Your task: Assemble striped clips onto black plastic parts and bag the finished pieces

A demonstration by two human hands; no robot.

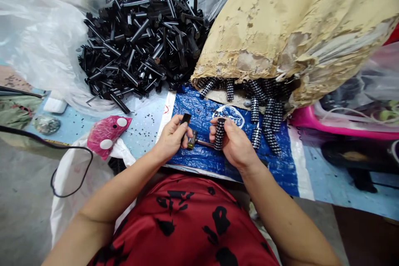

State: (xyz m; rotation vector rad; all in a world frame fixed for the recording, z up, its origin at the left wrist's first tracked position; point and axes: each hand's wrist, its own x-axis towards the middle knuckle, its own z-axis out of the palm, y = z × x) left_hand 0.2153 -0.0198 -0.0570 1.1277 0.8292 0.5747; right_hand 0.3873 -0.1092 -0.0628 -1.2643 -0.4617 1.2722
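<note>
My left hand (173,138) is closed on a black plastic piece (186,121), held upright over the left part of a blue printed sheet (199,108). My right hand (234,139) grips a black cylinder with white markings (220,134). Between the hands lies a screwdriver (199,142); its dark and yellow handle is beside my left fingers and its metal shaft runs toward the marked cylinder. Similar marked cylinders (270,122) spill from a worn yellow sack (264,20) to the right. A large heap of black plastic pieces (143,45) sits at the back left.
Clear plastic bags (52,29) surround the heap. On the left are a pink packet (109,135), a white box (55,103) and a black cable (71,146). A pink tray (308,122) stands at the right, above a dark object (358,158). A white bag (67,191) hangs at the table's front.
</note>
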